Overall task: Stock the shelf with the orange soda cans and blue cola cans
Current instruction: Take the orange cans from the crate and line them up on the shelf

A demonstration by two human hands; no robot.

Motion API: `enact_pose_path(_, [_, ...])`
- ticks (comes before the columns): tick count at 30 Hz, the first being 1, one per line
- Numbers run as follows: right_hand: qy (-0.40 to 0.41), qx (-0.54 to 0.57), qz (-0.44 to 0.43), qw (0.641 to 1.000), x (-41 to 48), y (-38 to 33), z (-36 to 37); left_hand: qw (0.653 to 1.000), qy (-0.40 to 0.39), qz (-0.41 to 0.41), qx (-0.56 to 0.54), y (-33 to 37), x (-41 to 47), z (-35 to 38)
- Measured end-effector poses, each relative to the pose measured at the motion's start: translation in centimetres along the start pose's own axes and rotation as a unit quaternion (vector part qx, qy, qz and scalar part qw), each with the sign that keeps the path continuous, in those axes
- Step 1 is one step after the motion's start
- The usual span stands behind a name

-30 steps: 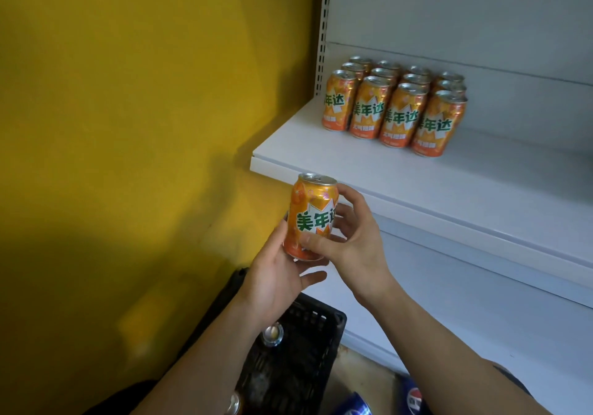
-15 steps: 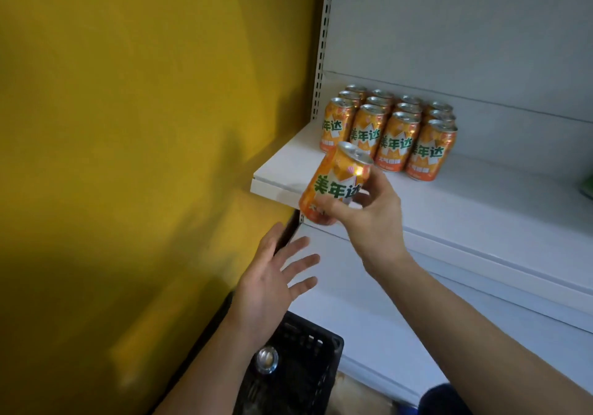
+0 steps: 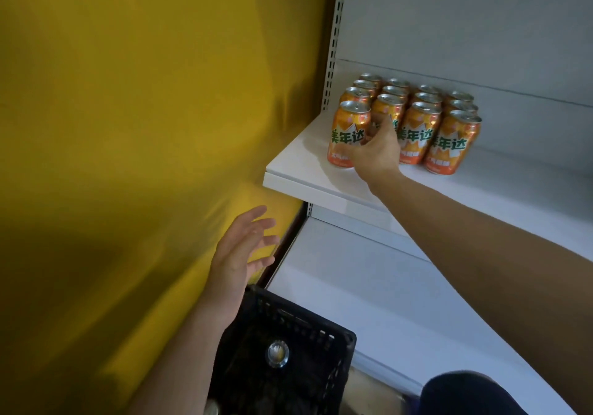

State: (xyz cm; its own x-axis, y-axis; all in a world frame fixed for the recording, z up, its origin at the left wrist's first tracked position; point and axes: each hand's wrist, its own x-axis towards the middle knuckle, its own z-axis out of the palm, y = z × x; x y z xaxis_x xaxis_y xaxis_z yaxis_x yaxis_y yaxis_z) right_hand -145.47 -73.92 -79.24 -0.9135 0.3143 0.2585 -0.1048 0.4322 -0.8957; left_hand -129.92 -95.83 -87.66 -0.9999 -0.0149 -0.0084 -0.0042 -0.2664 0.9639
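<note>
Setting an orange can (image 3: 348,135) down at the front left corner of the shelf (image 3: 298,170).

The right hand (image 3: 377,154) grips the can from its right side, fingers curled behind it. The can stands upright beside the front row of stocked cans (image 3: 449,145); whether its base rests on the shelf yet, I cannot tell. It should probably go straight down, label forward, level with that row, and the fingers should ease off without nudging the can hidden behind the hand. The left hand (image 3: 244,254) hangs spread and empty over the black crate (image 3: 324,347), where one can top (image 3: 278,353) shows. Half a second ago the can was tilted in the air before the shelf edge; now it is upright at the row.
</note>
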Motion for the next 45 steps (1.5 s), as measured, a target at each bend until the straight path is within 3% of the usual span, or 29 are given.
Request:
enact_pose_path(5, [0.026, -0.041, -0.025, 0.999, 1.3, 0.8, 0.9, 0.993, -0.023, 0.048, 0.102, -0.7, 0.4, 0.4])
enact_pose_path(20, [0.034, -0.054, -0.036, 0.997, 2.2, 1.8, 1.3, 0.978, -0.017, 0.044, 0.204, -1.8, 0.7, -0.2])
enact_pose_path(27, [0.042, -0.006, -0.031, 0.999, -2.0, 2.1, 0.2, 0.965, -0.039, 0.049, 0.256, -2.2, -0.4, -0.6])
enact_pose_path(33, [-0.059, -0.026, -0.146, 0.987, -13.3, 3.1, -0.4, 0.948, -0.053, 0.066, 0.307, -1.2, -2.4, -1.3])
enact_pose_path(39, [-0.176, -0.035, -0.101, 0.979, -21.8, 6.9, 1.2, 0.913, -0.068, 0.067, 0.396, -1.0, -5.6, -2.5])
enact_pose_path(45, [-0.291, -0.104, -0.158, 0.938, -25.0, 8.2, 1.2, 0.87, -0.108, 0.076, 0.475, -1.3, -8.5, -3.6])
